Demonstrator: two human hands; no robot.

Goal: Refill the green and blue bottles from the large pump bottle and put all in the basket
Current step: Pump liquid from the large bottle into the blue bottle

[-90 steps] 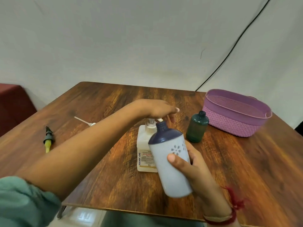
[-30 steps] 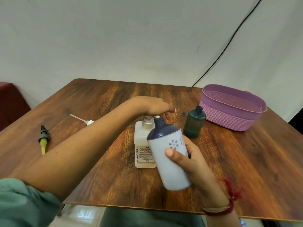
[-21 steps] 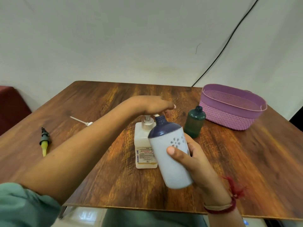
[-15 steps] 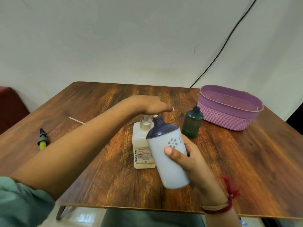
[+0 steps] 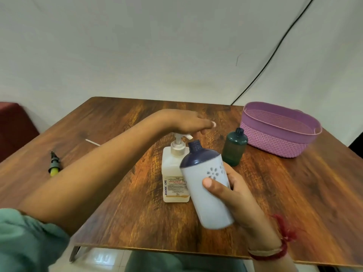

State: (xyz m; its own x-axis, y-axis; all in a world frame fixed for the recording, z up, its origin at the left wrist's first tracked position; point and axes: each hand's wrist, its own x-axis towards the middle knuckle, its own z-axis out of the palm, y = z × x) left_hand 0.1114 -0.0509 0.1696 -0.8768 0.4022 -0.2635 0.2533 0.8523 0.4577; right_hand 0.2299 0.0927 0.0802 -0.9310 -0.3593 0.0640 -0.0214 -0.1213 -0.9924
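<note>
My right hand [image 5: 238, 199] grips the blue bottle [image 5: 206, 185], pale blue with a dark blue shoulder and an uncapped neck. The bottle is tilted, its mouth just under the spout of the large pump bottle [image 5: 174, 173], a pale square bottle with a white pump, standing mid-table. My left hand [image 5: 188, 123] lies flat on top of the pump head with fingers stretched out. The green bottle [image 5: 234, 147] stands upright and uncapped to the right. Behind it sits the purple basket [image 5: 280, 132], with nothing visible inside.
A black and yellow nozzle cap [image 5: 54, 160] lies at the table's left side. A thin white pump tube [image 5: 92, 142] lies farther back on the left. The wooden table [image 5: 294, 193] ends close to me at its front edge. A black cable runs down the wall.
The pump head has risen under my left hand, showing more of its white stem. My right hand keeps the blue bottle at the spout. The view has shifted slightly.
</note>
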